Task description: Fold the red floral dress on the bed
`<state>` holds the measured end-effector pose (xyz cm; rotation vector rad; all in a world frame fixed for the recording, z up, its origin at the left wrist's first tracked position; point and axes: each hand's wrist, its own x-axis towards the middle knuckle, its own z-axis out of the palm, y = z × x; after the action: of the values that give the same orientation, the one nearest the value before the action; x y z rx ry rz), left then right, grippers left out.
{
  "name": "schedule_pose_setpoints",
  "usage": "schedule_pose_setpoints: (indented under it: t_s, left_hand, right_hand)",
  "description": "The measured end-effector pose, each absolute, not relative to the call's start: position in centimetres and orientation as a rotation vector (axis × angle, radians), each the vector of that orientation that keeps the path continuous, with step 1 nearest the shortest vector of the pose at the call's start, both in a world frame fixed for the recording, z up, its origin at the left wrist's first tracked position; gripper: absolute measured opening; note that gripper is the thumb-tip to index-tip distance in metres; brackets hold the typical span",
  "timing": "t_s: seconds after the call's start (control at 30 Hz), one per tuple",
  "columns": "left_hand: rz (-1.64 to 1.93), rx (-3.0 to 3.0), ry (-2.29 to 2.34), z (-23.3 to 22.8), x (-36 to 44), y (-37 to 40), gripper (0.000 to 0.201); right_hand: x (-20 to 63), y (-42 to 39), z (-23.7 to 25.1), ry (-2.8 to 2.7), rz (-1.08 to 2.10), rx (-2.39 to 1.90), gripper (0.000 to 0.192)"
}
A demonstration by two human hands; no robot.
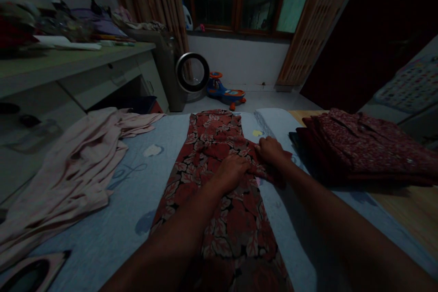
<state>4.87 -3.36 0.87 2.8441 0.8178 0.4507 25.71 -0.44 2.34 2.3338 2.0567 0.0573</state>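
Observation:
A red dress (236,219) with a leaf and flower print lies lengthwise across the bed, its near end running out at the bottom of the view. A sleeve or side of it reaches out to the right. My right hand (270,149) has its fingers closed on this right-hand part. Just left of it, my left hand (233,171) rests on the dress with curled fingers that grip the cloth near the middle. The fingertips of both hands are partly hidden in the dim light.
A pink garment (78,164) lies crumpled on the light blue bed sheet (137,200). Folded dark red clothes (372,146) are stacked at right. Beyond stand a desk (102,61), a washing machine with its round door (192,72) open and a ride-on toy (226,92).

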Motion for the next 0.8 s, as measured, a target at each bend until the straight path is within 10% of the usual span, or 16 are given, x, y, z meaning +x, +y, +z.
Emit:
schedule_pose_setpoints:
  t_s: [0.47,0.8]
  left_hand:
    - [0.62,2.671,0.834,1.3,4.2,-3.2,0.022]
    - [0.752,2.302,1.791,1.5,-4.5,4.0,0.037]
  right_hand:
    - [25.1,1.3,2.7,2.084,0.193,2.312,0.031]
    - [17.9,7.9,4.0,2.379,-0.07,2.215,0.04]
